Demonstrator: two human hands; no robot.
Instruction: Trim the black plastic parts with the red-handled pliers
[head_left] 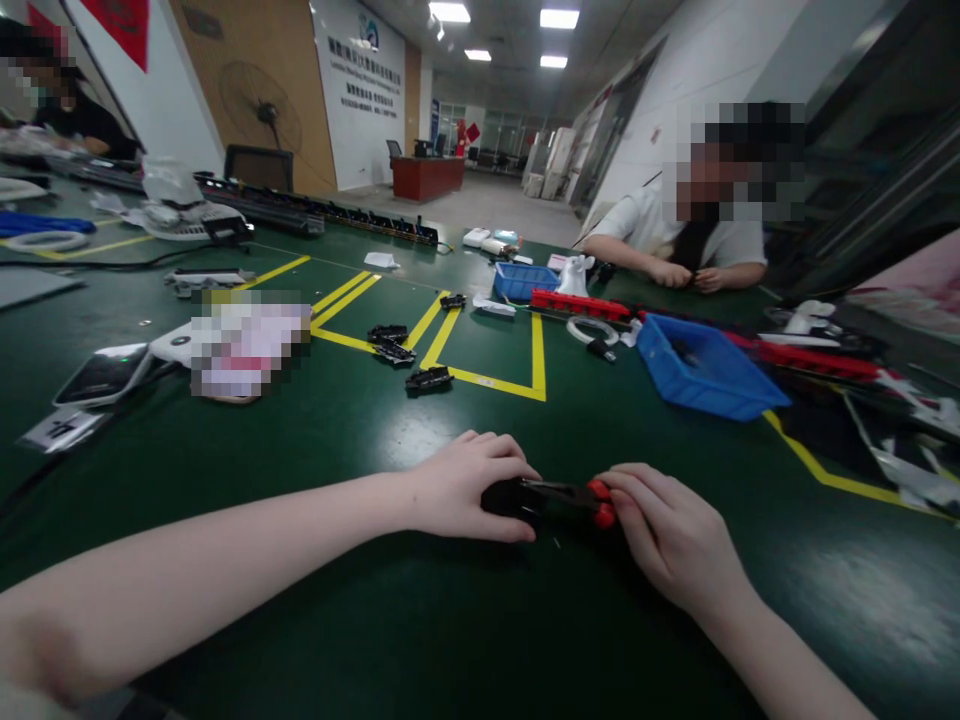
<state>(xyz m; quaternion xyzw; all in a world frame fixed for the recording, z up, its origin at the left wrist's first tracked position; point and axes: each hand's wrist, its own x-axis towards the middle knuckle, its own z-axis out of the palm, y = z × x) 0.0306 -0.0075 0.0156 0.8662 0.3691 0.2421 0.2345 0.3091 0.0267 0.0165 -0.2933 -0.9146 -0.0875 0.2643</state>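
My left hand [463, 487] is closed around a small black part [504, 497] low over the green table. Much of that part is covered by my fingers, so its exact kind cannot be made out. My right hand [675, 530] grips pliers [564, 493] by their red handles. Their jaws point left and reach the black part; whether they pinch it is too dark to tell. A tiny light-coloured scrap [556, 543] lies on the table just below the pliers. Farther off, several similar-sized black parts [430, 380] lie near the yellow tape lines.
A blue bin [705, 375] stands at right, with a smaller blue basket [523, 280] farther back. Long red strips [581, 303] run beside them. At left lie a phone [251, 350] and a white device [105, 375]. A person in white [622, 230] sits across the table.
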